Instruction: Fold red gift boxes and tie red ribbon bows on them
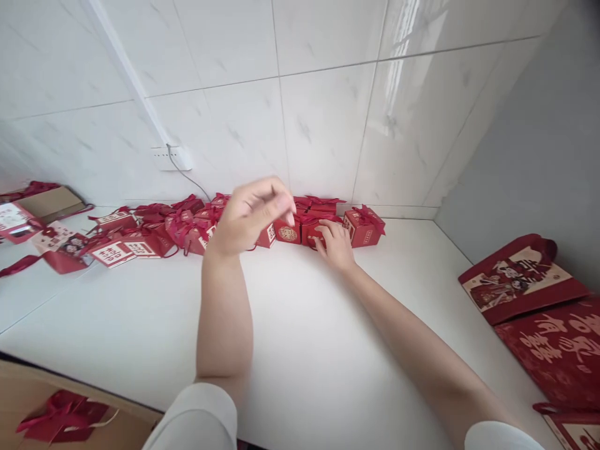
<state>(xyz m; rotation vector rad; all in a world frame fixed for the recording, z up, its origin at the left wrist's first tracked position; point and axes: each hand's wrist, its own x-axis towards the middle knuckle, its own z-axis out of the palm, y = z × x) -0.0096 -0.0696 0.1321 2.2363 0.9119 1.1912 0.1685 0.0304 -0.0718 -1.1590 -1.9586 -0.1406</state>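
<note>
My left hand [253, 212] is raised in front of the row of boxes, slightly blurred. Its fingers are loosely bent, with a gap to the thumb, and nothing shows in them. My right hand [336, 244] rests with spread fingers against the front of a red gift box [312, 234], partly hiding it. Just right of that hand stands a separate red gift box [364, 226] with a ribbon bow on top. On the other side, a red gift box with a round gold emblem [287, 232] stands beside the touched one, below more ribboned boxes.
Several ribboned red boxes [157, 237] are heaped along the tiled wall at left. An open carton [51, 203] stands at far left. Red gift bags [525, 275] lie at right on the white table [300, 350]. Lower left, another carton [112, 400] holds a red box. A cable [180, 169] hangs from a socket.
</note>
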